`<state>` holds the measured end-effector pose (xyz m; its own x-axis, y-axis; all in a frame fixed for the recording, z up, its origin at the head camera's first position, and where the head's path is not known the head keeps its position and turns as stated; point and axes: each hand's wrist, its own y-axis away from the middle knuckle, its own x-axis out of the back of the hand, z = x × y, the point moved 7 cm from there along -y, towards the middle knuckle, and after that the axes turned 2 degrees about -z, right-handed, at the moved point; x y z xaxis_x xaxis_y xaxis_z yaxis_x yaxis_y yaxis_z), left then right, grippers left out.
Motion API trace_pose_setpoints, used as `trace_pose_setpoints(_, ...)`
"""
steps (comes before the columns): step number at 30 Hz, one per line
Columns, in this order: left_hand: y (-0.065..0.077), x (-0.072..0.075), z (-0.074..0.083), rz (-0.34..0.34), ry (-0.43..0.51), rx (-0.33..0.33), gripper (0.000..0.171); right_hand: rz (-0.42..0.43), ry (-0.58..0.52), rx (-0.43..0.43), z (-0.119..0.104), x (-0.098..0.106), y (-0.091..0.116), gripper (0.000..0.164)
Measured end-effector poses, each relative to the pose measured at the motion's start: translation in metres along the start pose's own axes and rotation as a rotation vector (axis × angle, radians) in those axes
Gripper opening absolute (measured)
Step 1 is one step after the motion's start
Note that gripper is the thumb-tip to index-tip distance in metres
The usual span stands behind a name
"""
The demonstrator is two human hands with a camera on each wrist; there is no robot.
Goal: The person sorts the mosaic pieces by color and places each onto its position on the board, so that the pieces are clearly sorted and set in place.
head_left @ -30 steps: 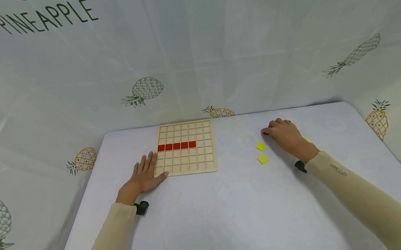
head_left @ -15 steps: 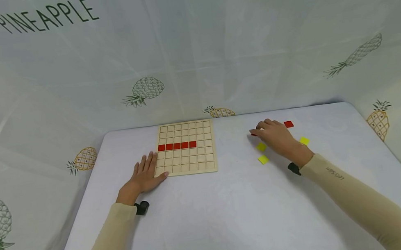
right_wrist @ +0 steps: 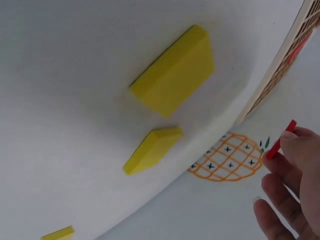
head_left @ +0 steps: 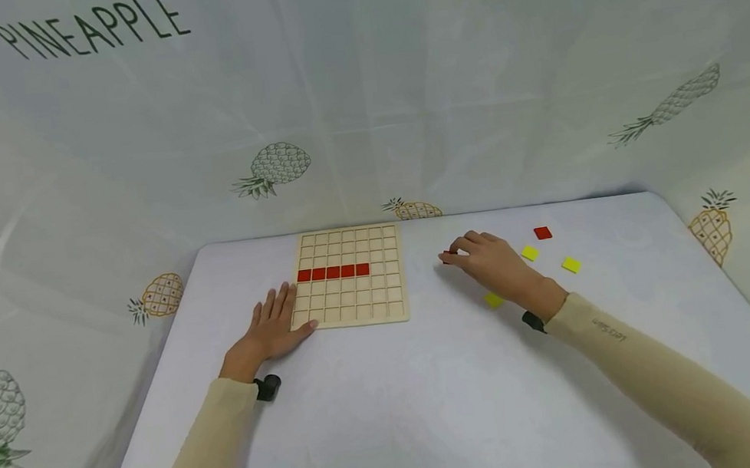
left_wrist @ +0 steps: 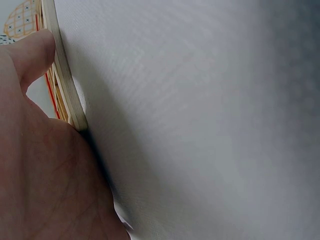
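A pale wooden grid board point(head_left: 349, 299) lies on the table, with a row of red square tiles point(head_left: 333, 273) set in its cells from the left side. My left hand point(head_left: 270, 332) rests at the board's left side, fingers straight and spread, thumb on the near left corner. To the right of the board, my right hand point(head_left: 497, 265) pinches another red tile point(right_wrist: 281, 140) between thumb and fingertips, raised off the table. Yellow tiles point(head_left: 529, 253) lie on the table around the right hand, and one near the wrist point(head_left: 494, 300) is partly covered.
A loose red tile point(head_left: 542, 233) lies near the back right of the white table point(head_left: 382, 418), with a yellow tile point(head_left: 571, 265) in front of it. A pineapple-print cloth point(head_left: 346, 98) hangs behind the table and along its sides.
My right hand has moved left towards the board with the pinched red tile, uncovering a loose red tile and yellow tiles behind it. My left hand has stayed in place.
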<state>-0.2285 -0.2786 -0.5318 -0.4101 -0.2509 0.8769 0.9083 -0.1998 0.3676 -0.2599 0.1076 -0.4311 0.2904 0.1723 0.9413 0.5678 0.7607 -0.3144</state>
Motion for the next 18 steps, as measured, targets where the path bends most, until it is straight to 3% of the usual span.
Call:
trace_pose_setpoints(9,0.001,0.003,0.001,0.000,-0.007,-0.004,0.104,0.032,0.001,0.053,-0.015,-0.004,-0.017,0.047)
trace_pose_setpoints(18,0.002,0.002,0.003,0.004,0.011,0.002,0.101,0.016,-0.015,0.051,-0.029,-0.012,-0.038,0.040)
